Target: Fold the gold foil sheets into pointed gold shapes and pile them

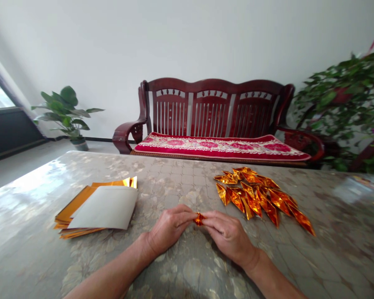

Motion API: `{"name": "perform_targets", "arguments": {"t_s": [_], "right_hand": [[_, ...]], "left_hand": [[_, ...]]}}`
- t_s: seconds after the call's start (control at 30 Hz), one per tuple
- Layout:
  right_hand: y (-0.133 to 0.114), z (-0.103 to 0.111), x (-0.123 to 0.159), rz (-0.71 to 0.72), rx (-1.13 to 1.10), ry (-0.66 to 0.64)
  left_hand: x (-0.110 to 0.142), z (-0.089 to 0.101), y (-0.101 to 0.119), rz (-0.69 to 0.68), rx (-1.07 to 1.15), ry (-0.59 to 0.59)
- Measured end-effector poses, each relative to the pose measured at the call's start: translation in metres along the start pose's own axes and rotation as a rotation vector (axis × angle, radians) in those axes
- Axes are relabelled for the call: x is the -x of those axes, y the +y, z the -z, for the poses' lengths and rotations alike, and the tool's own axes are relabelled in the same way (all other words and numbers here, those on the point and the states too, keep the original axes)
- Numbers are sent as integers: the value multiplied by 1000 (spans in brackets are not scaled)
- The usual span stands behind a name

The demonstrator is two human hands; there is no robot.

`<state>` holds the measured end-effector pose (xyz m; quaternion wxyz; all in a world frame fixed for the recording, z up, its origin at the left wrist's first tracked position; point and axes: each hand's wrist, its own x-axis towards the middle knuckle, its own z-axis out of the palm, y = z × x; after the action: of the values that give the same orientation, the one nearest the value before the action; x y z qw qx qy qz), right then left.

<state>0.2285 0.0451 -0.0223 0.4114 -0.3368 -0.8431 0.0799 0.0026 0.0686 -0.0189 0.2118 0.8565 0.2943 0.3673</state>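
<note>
Two hands meet above the tabletop (187,182) in the head view, the left hand (171,226) and right hand (229,234) pinching a small shiny orange foil piece (199,219) between their fingertips. Left of them lies a stack of gold sheets (77,203) with a pale sheet (106,207) on top; right, beyond the right hand, folded foil pieces (252,195) sit in a cluster.

two hands (170,227) (230,238) — one stack (104,207) — one bench (210,86)
</note>
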Motion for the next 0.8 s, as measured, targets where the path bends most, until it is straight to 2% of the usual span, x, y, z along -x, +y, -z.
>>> {"name": "perform_targets", "arguments": {"t_s": [0.3,0.8], "right_hand": [[-4,0,-3,42,11,15],[-2,-1,-2,11,18,-10]], "left_hand": [[0,-3,1,22,33,69],[0,-5,8,101,18,37]]}}
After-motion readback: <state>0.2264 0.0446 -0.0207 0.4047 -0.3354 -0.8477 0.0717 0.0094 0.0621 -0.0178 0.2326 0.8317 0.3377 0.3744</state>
